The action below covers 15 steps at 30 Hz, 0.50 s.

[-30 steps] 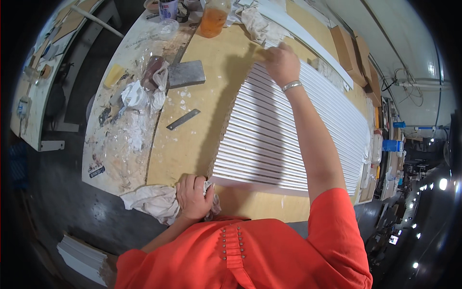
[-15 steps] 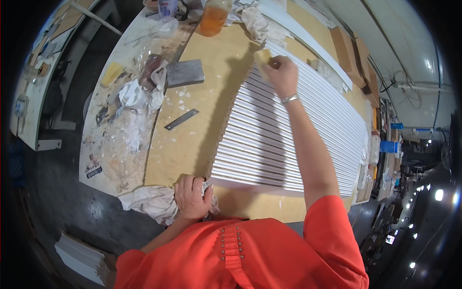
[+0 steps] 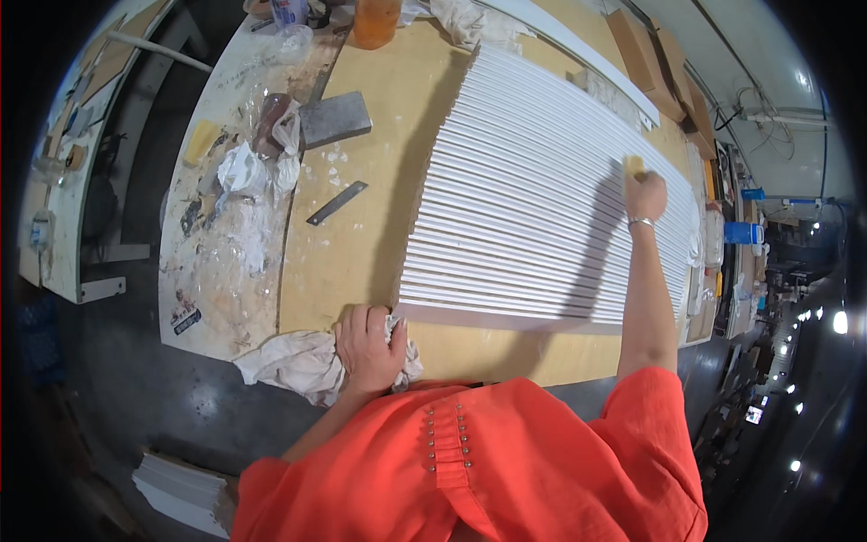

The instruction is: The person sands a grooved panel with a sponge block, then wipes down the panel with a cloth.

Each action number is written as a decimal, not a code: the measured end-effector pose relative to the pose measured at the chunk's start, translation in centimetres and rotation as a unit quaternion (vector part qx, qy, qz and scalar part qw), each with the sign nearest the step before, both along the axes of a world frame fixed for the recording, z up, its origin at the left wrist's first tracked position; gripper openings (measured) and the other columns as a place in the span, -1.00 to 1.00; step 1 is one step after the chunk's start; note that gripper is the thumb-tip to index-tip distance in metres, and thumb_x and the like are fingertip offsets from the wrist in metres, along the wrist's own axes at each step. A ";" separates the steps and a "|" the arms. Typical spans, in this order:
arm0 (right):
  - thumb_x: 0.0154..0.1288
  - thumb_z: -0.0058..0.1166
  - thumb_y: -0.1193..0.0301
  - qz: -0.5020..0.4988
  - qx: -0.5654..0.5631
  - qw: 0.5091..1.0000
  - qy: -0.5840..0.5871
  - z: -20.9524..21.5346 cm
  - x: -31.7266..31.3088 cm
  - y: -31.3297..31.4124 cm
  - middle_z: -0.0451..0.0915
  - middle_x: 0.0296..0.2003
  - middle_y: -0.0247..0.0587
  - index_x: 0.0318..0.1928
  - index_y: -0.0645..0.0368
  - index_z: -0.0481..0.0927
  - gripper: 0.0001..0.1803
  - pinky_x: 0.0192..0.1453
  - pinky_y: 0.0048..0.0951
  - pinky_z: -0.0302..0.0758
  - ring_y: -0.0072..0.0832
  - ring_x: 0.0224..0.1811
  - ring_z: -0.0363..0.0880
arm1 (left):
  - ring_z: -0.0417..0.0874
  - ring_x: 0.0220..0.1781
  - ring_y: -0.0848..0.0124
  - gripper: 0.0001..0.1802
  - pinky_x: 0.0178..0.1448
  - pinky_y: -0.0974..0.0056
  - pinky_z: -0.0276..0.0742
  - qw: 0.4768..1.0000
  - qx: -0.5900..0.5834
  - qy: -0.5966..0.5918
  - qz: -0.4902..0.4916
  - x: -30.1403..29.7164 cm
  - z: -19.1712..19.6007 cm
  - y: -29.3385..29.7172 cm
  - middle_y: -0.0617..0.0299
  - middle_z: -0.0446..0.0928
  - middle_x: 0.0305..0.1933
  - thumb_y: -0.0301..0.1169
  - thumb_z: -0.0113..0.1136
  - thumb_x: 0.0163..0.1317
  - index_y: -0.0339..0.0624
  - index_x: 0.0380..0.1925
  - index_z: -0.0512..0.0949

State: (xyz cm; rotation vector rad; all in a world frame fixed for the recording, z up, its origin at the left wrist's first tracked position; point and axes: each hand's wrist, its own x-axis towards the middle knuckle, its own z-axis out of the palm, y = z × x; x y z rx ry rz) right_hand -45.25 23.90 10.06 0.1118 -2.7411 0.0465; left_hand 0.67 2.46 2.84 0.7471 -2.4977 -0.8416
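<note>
A broad block of white strips (image 3: pixel 524 181), laid side by side in close rows, covers much of the table. Over its right part, my right hand (image 3: pixel 648 196) is closed on a small yellow sponge (image 3: pixel 634 166), which seems to touch the strips. A metal band circles that wrist. At the near table edge my left hand (image 3: pixel 367 348) grips a crumpled whitish cloth (image 3: pixel 293 363), just beside the block's near left corner. The fingers curl over the cloth and hide part of it.
Left of the block lie a flat metal blade (image 3: pixel 337 203), a grey rectangular block (image 3: pixel 336 119), crumpled plastic and another yellow sponge (image 3: pixel 200 142). An orange-liquid container (image 3: pixel 376 23) and a second cloth (image 3: pixel 476 22) stand at the back. Cardboard boxes (image 3: pixel 643 65) sit far right.
My right hand has swept the sponge from the block's far left edge across to its right side. My left hand stays on the cloth. The view has shifted slightly.
</note>
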 end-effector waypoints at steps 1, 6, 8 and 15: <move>0.01 0.31 0.19 0.091 -0.054 0.994 0.010 -0.2 1.3 -1.8 0.65 -0.32 0.00 -0.37 0.20 0.68 -0.68 -0.16 -0.15 0.54 -0.08 -0.27 0.62 | 0.45 -0.23 0.04 -0.72 -0.18 0.03 0.26 1.000 -0.002 -0.004 -0.003 -0.1 0.1 0.0 0.06 0.40 -0.32 -0.33 0.27 0.04 -0.19 -0.29 0.47; -0.01 0.33 0.35 0.292 -0.282 0.907 -0.112 0.1 14.9 -17.5 0.66 -0.31 -0.09 -0.30 0.26 0.69 -0.72 -0.17 -0.29 0.55 -0.26 -0.32 0.63 | 0.45 -0.22 0.02 -0.73 -0.17 0.01 0.27 1.000 -0.016 -0.015 0.007 0.1 0.1 0.3 0.06 0.41 -0.32 -0.34 0.28 0.06 -0.19 -0.28 0.47; -0.02 0.33 0.33 0.314 -0.224 0.910 -0.153 -0.7 18.2 -21.5 0.64 -0.31 -0.08 -0.32 0.22 0.68 -0.74 -0.18 -0.26 0.55 -0.20 -0.31 0.62 | 0.45 -0.22 0.05 -0.72 -0.17 0.02 0.27 1.000 -0.026 -0.009 0.006 0.0 -0.5 0.5 0.08 0.41 -0.31 -0.31 0.28 0.06 -0.18 -0.28 0.47; 0.02 0.27 0.33 0.238 -0.158 0.954 -0.089 -1.7 14.7 -16.8 0.58 -0.35 0.00 -0.42 0.22 0.63 -0.79 -0.21 -0.14 0.55 -0.07 -0.32 0.59 | 0.45 -0.21 0.09 -0.72 -0.17 0.05 0.28 1.000 -0.024 -0.006 0.008 0.4 -0.4 0.4 0.11 0.42 -0.31 -0.28 0.28 0.07 -0.14 -0.28 0.48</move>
